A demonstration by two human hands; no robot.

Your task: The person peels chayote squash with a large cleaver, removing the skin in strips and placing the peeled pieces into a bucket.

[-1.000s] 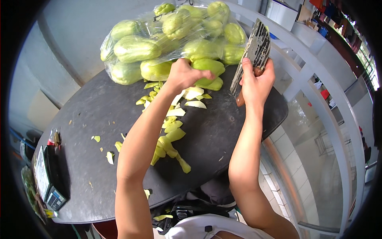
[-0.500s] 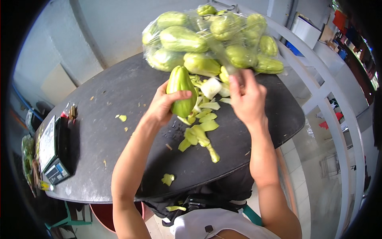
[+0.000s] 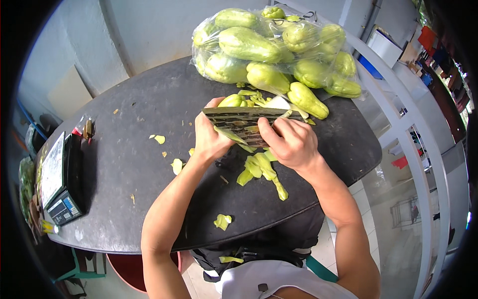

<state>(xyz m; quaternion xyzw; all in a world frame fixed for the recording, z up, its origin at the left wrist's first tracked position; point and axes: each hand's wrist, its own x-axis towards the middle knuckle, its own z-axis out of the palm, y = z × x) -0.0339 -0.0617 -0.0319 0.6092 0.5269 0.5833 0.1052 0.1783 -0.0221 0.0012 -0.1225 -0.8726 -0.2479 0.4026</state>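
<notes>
The left hand (image 3: pixel 211 139) is wrapped around a green chayote (image 3: pixel 233 101), lifting it just above the dark round surface (image 3: pixel 149 99). The right hand (image 3: pixel 289 142) is closed on a wide cleaver (image 3: pixel 244 119), its blade lying sideways across the fruit to pare it (peelings (image 3: pixel 259 167) drop below). The chayote's long axis points away, toward the bagged pile (image 3: pixel 269 50).

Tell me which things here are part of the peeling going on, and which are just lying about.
In use:
- left hand holding a green squash
- right hand holding the cleaver
- peelings under the hands
- bag of green squashes

Lying about:
- weighing scale at the left edge of the black table
</notes>
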